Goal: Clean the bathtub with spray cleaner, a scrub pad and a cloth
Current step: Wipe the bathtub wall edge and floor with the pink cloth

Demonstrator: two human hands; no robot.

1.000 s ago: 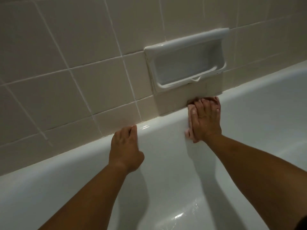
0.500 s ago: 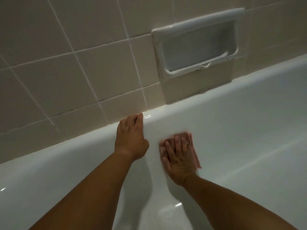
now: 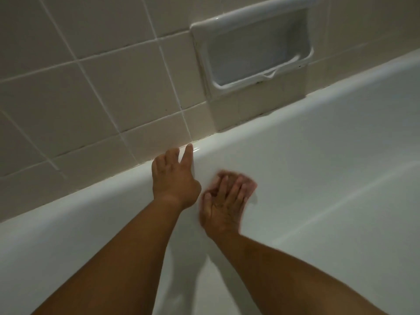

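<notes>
In dim light the right hand [image 3: 223, 205] is motion-blurred; soft shadows and faint glare mark the bathtub [image 3: 318, 189].

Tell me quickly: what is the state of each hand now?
Left hand: open, fingers resting on the bathtub rim, holding nothing.
Right hand: open, flat fingers pressing the pink scrub pad on the bathtub wall.

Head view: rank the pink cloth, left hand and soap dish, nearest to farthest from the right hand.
1. pink cloth, pressed under the right hand.
2. left hand, just left, on the tub rim.
3. soap dish, up in the tiled wall.
</notes>
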